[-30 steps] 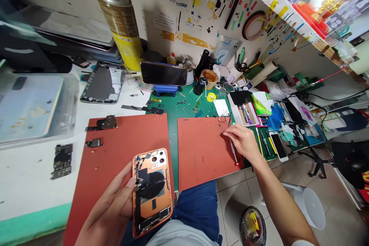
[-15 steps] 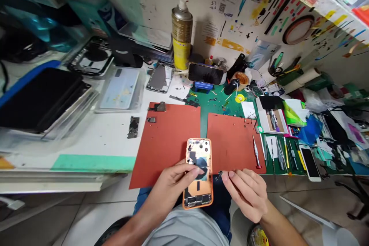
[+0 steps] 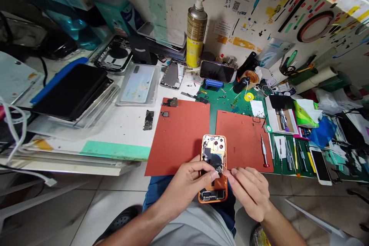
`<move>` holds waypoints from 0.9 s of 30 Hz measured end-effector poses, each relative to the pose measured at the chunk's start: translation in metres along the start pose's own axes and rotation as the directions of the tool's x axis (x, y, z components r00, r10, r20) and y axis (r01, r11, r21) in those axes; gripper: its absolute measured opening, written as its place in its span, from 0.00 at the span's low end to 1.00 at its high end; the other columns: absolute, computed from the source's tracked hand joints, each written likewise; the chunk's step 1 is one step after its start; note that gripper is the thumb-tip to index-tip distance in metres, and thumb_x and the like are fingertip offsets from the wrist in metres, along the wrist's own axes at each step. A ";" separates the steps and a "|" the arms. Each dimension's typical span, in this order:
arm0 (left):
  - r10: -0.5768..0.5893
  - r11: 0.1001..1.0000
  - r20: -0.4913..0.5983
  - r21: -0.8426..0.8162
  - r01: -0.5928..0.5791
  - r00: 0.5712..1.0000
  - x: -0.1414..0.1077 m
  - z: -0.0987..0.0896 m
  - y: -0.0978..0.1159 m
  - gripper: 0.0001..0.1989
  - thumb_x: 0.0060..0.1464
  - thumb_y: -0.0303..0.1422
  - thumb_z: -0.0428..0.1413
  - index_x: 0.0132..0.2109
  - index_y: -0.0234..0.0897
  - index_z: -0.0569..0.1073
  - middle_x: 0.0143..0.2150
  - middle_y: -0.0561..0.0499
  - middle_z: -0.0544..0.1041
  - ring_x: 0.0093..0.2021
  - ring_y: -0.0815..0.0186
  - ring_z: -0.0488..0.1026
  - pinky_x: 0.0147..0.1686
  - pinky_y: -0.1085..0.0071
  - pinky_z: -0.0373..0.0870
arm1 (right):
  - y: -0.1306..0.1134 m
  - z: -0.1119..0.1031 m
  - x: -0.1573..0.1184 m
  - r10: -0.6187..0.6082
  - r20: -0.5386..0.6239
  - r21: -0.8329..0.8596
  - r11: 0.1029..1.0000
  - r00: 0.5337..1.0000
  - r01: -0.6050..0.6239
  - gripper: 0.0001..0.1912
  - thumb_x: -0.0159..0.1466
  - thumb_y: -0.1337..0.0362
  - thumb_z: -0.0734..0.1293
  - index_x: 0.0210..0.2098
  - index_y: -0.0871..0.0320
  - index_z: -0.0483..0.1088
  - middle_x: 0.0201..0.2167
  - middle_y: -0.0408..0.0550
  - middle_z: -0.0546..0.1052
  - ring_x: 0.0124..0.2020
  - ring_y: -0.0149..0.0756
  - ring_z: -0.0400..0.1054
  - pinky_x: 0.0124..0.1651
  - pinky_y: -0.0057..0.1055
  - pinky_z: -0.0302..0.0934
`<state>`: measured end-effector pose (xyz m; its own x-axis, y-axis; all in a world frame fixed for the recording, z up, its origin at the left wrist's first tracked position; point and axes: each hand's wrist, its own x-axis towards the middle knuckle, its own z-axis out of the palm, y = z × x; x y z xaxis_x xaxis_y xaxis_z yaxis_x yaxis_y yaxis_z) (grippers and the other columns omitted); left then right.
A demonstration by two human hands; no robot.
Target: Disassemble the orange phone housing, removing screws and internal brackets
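An orange phone housing (image 3: 211, 185), its back-cover interior exposed, is tilted over my lap at the mat's front edge. Black parts and camera openings show inside it. Above its middle, a small dark-and-silver phone part (image 3: 219, 169) sits between the fingertips of both hands. My left hand (image 3: 191, 178) pinches at its left side with thumb and forefinger, while its other fingers go behind the housing's left edge. My right hand (image 3: 249, 190) is closed at the part's right side, thumb against fingers. The fingertips hide much of the part.
Red mats (image 3: 184, 134) cover the bench front. A logic board (image 3: 148, 120) and a small camera module (image 3: 164, 114) lie on the left. Screwdrivers (image 3: 264, 150) and a white phone (image 3: 319, 165) lie right. A spray can (image 3: 196, 38) stands behind, near a propped phone (image 3: 217, 71).
My right hand has brought the small part from beside the housing to over it. My left thumb has left the housing's inside and now meets the part. The view has shifted left.
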<state>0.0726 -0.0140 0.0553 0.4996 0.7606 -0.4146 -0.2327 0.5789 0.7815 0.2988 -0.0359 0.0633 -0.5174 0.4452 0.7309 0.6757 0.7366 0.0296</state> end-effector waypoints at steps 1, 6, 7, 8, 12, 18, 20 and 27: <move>0.019 1.000 -0.017 0.017 -0.019 1.000 0.000 0.000 0.000 0.16 0.58 0.48 0.70 0.37 0.38 0.85 0.44 0.49 0.74 0.44 0.64 0.74 0.47 0.70 0.71 | -0.003 0.002 -0.002 0.072 -0.042 0.031 0.997 0.997 -0.071 0.13 0.65 0.77 0.76 0.45 0.55 0.81 0.33 0.47 0.86 0.33 0.38 0.82 0.31 0.32 0.75; 0.073 0.995 -0.070 0.071 -0.068 0.995 0.000 -0.001 0.002 0.15 0.59 0.48 0.69 0.37 0.40 0.85 0.46 0.47 0.75 0.48 0.61 0.76 0.48 0.69 0.73 | -0.029 0.013 -0.010 0.450 -0.062 0.183 0.882 0.891 -0.433 0.21 0.68 0.77 0.72 0.57 0.54 0.76 0.30 0.45 0.84 0.26 0.37 0.78 0.29 0.36 0.76; 0.077 0.994 -0.072 0.081 -0.071 0.994 0.000 -0.001 0.003 0.15 0.59 0.48 0.68 0.37 0.40 0.86 0.47 0.46 0.75 0.49 0.59 0.76 0.49 0.69 0.74 | -0.035 0.014 -0.009 0.496 -0.058 0.187 0.858 0.866 -0.478 0.21 0.68 0.78 0.71 0.58 0.54 0.75 0.31 0.46 0.84 0.27 0.38 0.79 0.32 0.37 0.77; 0.079 0.993 -0.074 0.094 -0.072 0.994 0.000 -0.001 0.003 0.16 0.60 0.48 0.68 0.37 0.40 0.86 0.48 0.46 0.75 0.50 0.59 0.76 0.49 0.68 0.74 | -0.041 0.015 -0.007 0.530 -0.055 0.191 0.838 0.846 -0.512 0.22 0.68 0.78 0.70 0.57 0.54 0.76 0.32 0.46 0.84 0.28 0.38 0.80 0.34 0.38 0.79; 0.081 0.986 -0.093 0.156 -0.066 0.992 0.002 -0.001 0.004 0.16 0.60 0.48 0.67 0.36 0.39 0.86 0.46 0.46 0.75 0.47 0.60 0.76 0.45 0.69 0.74 | -0.055 0.015 0.006 0.546 -0.050 0.200 0.826 0.837 -0.527 0.19 0.68 0.78 0.70 0.55 0.56 0.78 0.32 0.47 0.84 0.29 0.37 0.80 0.34 0.35 0.78; 0.114 0.985 -0.109 0.145 -0.098 0.988 0.005 0.001 0.003 0.15 0.61 0.47 0.67 0.38 0.41 0.88 0.45 0.46 0.76 0.46 0.60 0.77 0.47 0.69 0.76 | -0.058 0.027 0.004 0.339 -0.098 0.024 0.941 0.936 -0.339 0.20 0.65 0.79 0.73 0.57 0.70 0.78 0.37 0.57 0.83 0.38 0.41 0.80 0.34 0.34 0.78; 0.129 0.981 -0.119 0.159 -0.110 0.984 0.005 0.003 0.002 0.14 0.61 0.47 0.67 0.38 0.41 0.88 0.46 0.45 0.76 0.46 0.60 0.77 0.47 0.69 0.76 | -0.058 0.031 -0.002 0.294 -0.100 -0.010 0.955 0.951 -0.296 0.18 0.66 0.79 0.73 0.56 0.71 0.79 0.39 0.59 0.84 0.41 0.43 0.81 0.36 0.35 0.79; 0.130 0.987 -0.129 0.107 -0.117 0.983 0.007 0.005 -0.008 0.14 0.63 0.46 0.66 0.39 0.42 0.89 0.47 0.45 0.78 0.48 0.58 0.77 0.49 0.67 0.75 | -0.049 0.026 -0.009 0.240 0.016 -0.016 0.971 0.971 -0.240 0.19 0.68 0.79 0.69 0.58 0.73 0.78 0.47 0.64 0.84 0.49 0.50 0.82 0.47 0.39 0.81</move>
<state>0.0823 -0.0145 0.0482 0.3530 0.8611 -0.3658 -0.1986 0.4510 0.8701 0.2567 -0.0631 0.0377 -0.3485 0.6174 0.7053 0.7883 0.6001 -0.1359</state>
